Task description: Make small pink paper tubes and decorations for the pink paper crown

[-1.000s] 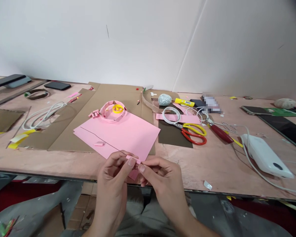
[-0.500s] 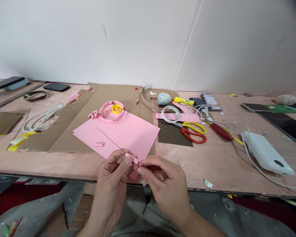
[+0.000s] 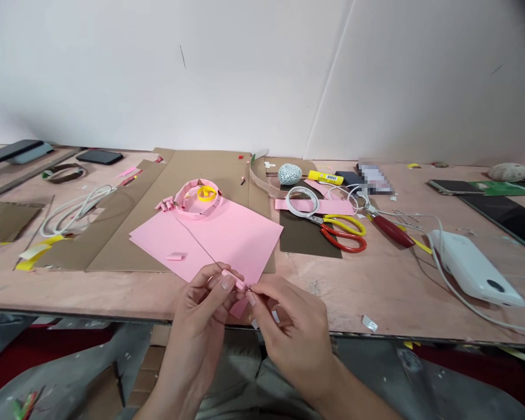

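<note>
My left hand (image 3: 203, 318) pinches a small pink paper roll (image 3: 233, 279) between thumb and fingers. A thin dark wire (image 3: 196, 240) slants from that roll up and left over the pink paper sheets (image 3: 240, 233). My right hand (image 3: 293, 321) is closed on the wire's short end at the roll's right tip. Another pink roll (image 3: 175, 256) lies on the sheets. Behind them is a pink paper ring (image 3: 192, 214) with a yellow tape roll (image 3: 206, 193) inside, and several small pink rolls (image 3: 165, 204) sit at its left.
Red-and-yellow scissors (image 3: 343, 239), a white tape roll (image 3: 302, 202), a glue stick (image 3: 326, 177) and red-handled pliers (image 3: 391, 230) lie right of the paper. A white power bank (image 3: 475, 268) with cables is farther right. Cardboard (image 3: 122, 227) lies beneath the sheets; a white cable (image 3: 76, 207) is left.
The wire's long end now lies closer to the paper ring, and its short end shows straighter at my right fingertips. My right hand has shifted slightly; my left hand keeps its pinch.
</note>
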Motion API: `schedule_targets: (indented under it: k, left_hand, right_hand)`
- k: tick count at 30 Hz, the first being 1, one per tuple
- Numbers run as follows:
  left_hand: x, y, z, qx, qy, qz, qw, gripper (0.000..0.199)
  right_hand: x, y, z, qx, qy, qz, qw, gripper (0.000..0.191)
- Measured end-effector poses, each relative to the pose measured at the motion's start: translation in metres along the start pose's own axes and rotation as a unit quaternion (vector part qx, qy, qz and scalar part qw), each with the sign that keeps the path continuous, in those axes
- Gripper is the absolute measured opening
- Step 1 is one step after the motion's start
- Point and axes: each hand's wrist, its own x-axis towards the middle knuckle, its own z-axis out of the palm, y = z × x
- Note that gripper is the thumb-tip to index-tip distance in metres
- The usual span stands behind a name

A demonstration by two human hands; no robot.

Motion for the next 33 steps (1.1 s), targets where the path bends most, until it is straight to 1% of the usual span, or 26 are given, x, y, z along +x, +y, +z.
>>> schedule_targets:
  k: [4, 8, 10, 13, 14, 16, 19, 22, 24, 26, 28, 30, 33]
  left_hand:
    - [0.0, 0.0, 0.0, -0.002, -0.009, -0.004, 1.0, 0.008]
    - [0.002, 0.0, -0.001, -0.013, 0.012, -0.003, 1.0, 0.013]
    - [0.003, 0.0, -0.002, -0.017, 0.021, -0.001, 1.0, 0.016]
    - [0.003, 0.0, -0.003, -0.014, 0.019, 0.002, 1.0, 0.016]
    - [0.003, 0.0, -0.003, -0.012, 0.017, 0.004, 1.0, 0.015]
    - [0.003, 0.001, -0.003, -0.01, 0.012, 0.004, 1.0, 0.014]
    - [0.002, 0.001, -0.003, -0.011, 0.007, -0.002, 1.0, 0.015]
    - [0.002, 0.002, -0.003, -0.011, 0.016, -0.008, 1.0, 0.019]
    - [0.002, 0.002, -0.004, -0.011, 0.031, -0.013, 0.999, 0.024]
    - [0.002, 0.001, -0.004, -0.015, 0.045, -0.017, 0.999, 0.028]
    - [0.004, 0.001, -0.004, -0.023, 0.054, -0.018, 0.998, 0.031]
    - [0.007, 0.003, -0.004, -0.03, 0.068, -0.014, 0.997, 0.034]
    - [0.015, 0.016, -0.01, -0.033, 0.103, 0.015, 0.994, 0.038]
  right_hand:
    - [0.002, -0.005, -0.002, 0.059, -0.011, 0.088, 0.994, 0.012]
    - [0.001, -0.006, -0.003, 0.124, -0.025, 0.157, 0.979, 0.01]
    - [0.001, -0.005, -0.004, 0.187, -0.031, 0.204, 0.96, 0.01]
    - [0.003, -0.002, -0.005, 0.305, -0.065, 0.277, 0.909, 0.019]
    - [0.004, -0.001, -0.005, 0.331, -0.075, 0.289, 0.895, 0.021]
    - [0.005, 0.0, -0.006, 0.352, -0.084, 0.296, 0.884, 0.024]
    - [0.006, 0.001, -0.007, 0.35, -0.084, 0.294, 0.885, 0.024]
    - [0.005, 0.002, -0.008, 0.328, -0.084, 0.289, 0.895, 0.022]
    - [0.004, 0.002, -0.008, 0.286, -0.08, 0.27, 0.916, 0.019]
    - [0.003, 0.002, -0.007, 0.221, -0.08, 0.23, 0.944, 0.014]
    - [0.002, 0.001, -0.007, 0.162, -0.085, 0.191, 0.965, 0.013]
    - [0.001, -0.001, -0.009, 0.141, -0.092, 0.177, 0.97, 0.013]
    - [-0.003, -0.004, -0.021, 0.161, -0.113, 0.198, 0.96, 0.017]
